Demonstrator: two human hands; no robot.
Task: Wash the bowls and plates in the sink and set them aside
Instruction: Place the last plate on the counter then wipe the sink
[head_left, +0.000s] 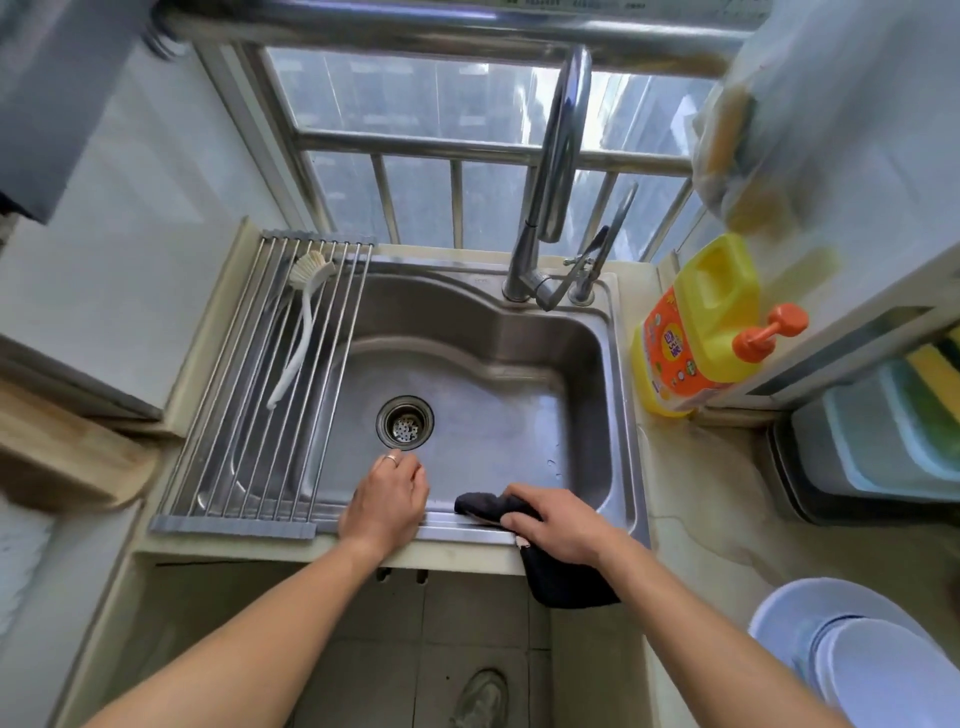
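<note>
- Both forearms fill bottom of frame, nearest cam; stacked white plates/bowls (852, 654) sit lower right on counter, so looks like washing's done and they're already set aside.
- Right hand (558, 525) at lower centre-right grips a dark cloth (550, 571): fingers curled over it, pressing it on sink front rim (467, 531); rest of cloth hangs down over counter edge. Prob wiping the rim dry.
- Left hand (387, 501) just left of it, resting on same rim, fingers bent down over inner edge, holding nothing; seems to be bracing me while the other hand wipes.
- Sink basin holds no dishes; drain strainer (405, 422) at centre, a few water drops to its right.
- Roll-up rack (249, 395) spans sink's left side w/ white dish brush (301, 317) lying on it to drip.
- Yellow soap jug (696, 327), orange pump, mid right beside the sink, within reach.
- Faucet (556, 171) top centre, no water running.
</note>
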